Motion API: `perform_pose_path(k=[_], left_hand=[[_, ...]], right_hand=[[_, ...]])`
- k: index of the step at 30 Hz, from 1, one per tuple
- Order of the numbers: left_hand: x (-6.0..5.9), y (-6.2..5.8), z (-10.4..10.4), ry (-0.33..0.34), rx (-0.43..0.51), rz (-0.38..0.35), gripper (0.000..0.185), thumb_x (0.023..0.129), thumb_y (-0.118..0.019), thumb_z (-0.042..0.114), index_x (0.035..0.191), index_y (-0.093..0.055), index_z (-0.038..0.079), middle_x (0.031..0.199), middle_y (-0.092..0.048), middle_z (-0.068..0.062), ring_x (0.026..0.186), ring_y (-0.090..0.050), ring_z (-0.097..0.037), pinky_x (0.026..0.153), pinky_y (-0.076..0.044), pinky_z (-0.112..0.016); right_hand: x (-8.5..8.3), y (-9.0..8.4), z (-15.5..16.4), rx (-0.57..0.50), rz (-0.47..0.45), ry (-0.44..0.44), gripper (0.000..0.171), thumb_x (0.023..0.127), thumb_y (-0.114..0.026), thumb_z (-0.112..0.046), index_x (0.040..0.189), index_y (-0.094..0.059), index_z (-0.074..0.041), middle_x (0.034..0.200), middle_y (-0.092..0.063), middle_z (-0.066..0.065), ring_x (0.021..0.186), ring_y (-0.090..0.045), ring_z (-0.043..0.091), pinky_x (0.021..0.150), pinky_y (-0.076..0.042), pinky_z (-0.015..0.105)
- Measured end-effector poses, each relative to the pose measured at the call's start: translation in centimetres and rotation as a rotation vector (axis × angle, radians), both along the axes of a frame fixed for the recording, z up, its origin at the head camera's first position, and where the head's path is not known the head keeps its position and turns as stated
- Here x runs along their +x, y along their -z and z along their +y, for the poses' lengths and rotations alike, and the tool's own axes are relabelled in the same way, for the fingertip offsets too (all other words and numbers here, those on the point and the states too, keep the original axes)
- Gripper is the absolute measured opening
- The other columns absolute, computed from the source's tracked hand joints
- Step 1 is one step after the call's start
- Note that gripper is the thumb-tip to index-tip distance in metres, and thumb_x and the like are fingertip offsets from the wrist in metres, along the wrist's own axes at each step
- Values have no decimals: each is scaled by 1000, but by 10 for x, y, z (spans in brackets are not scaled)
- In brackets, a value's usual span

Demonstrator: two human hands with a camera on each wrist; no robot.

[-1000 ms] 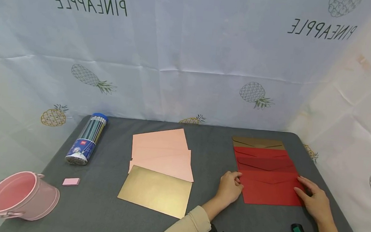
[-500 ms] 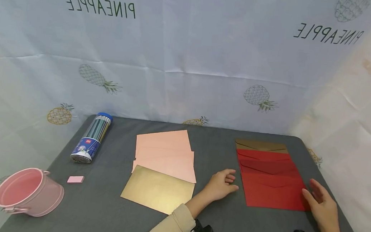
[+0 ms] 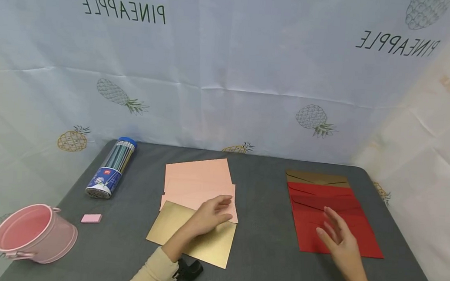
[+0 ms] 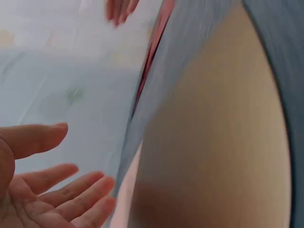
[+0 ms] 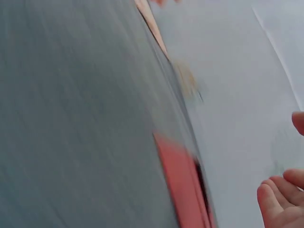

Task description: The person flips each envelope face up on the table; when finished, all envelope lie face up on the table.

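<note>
My left hand [image 3: 209, 215] hovers with relaxed fingers over the seam between a gold sheet [image 3: 175, 230] and several pink sheets [image 3: 199, 178] at the middle of the grey table [image 3: 264, 195]. It holds nothing; the blurred left wrist view shows its fingers [image 4: 61, 190] spread above the gold sheet [image 4: 213, 142]. My right hand [image 3: 337, 240] floats open above a fanned stack of red envelopes [image 3: 359, 237], topped at the far end by a brown envelope [image 3: 316, 178]. The right wrist view is blurred, showing fingertips [image 5: 280, 199] and a red edge [image 5: 180, 185].
A blue tube of pencils [image 3: 111, 169] lies at the back left. A pink eraser [image 3: 91, 218] and a pink bucket [image 3: 34, 231] sit at the front left. A pineapple-print cloth [image 3: 230, 71] hangs behind and to the right.
My left hand left the red envelopes and swung left onto the gold and pink sheets. My right hand lifted off the envelopes' right edge and moved left above the stack.
</note>
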State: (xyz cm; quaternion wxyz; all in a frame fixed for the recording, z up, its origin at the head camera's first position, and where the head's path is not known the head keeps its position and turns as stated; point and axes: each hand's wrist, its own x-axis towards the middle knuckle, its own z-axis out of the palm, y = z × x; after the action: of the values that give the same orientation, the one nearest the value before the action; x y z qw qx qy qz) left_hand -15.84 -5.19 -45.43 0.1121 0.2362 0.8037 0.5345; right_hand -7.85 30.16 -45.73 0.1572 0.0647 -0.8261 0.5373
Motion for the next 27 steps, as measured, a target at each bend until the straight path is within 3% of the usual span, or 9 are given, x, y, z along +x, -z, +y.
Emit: perform_pose_path(k=[2, 5, 9, 13, 19, 27], left_hand=[[-1, -2, -26, -26, 10, -3, 50, 92, -60, 9, 136, -43, -8, 130, -52, -29, 121, -53, -40, 102, -42, -47], [-1, -4, -63, -77, 24, -23, 52, 92, -60, 9, 137, -41, -9, 132, -50, -30, 123, -50, -41, 104, -40, -49], [1, -5, -100, -139, 7, -28, 54, 91, -62, 10, 137, -41, -8, 135, -47, -30, 126, -46, -42, 104, -40, -49], [6, -6, -126, -191, -64, 4, 54, 91, -63, 12, 136, -42, -9, 135, -48, -30, 125, -47, -43, 102, -41, -50], [12, -7, -152, -242, -134, -30, 53, 93, -61, 14, 136, -41, -10, 131, -52, -30, 121, -52, -41, 95, -48, -43], [16, 1, -164, -252, -107, -123, 50, 93, -60, 12, 134, -43, -11, 127, -55, -29, 115, -57, -39, 86, -54, -28]], right_hand=[[2, 2, -19, -44, -16, -76, 64, 87, -59, 10, 145, -32, -1, 140, -42, -16, 126, -42, -7, 95, -39, 6], [6, 8, -47, -97, -70, -194, 60, 89, -57, 8, 143, -33, 1, 145, -41, 6, 127, -43, -4, 97, -40, 10], [12, 14, -81, -210, -245, -329, 58, 91, -57, 2, 143, -32, 5, 145, -34, 27, 127, -43, -3, 99, -40, 12], [15, 18, -108, -287, -404, -427, 59, 93, -57, -4, 143, -29, 7, 147, -32, 28, 132, -43, 9, 101, -39, 15], [18, 21, -137, -285, -476, -551, 63, 93, -59, -8, 144, -25, 9, 148, -29, 29, 138, -30, 37, 106, -37, 21], [22, 21, -156, -250, -502, -559, 68, 93, -60, -15, 145, -23, 9, 150, -28, 28, 138, -30, 40, 107, -37, 30]])
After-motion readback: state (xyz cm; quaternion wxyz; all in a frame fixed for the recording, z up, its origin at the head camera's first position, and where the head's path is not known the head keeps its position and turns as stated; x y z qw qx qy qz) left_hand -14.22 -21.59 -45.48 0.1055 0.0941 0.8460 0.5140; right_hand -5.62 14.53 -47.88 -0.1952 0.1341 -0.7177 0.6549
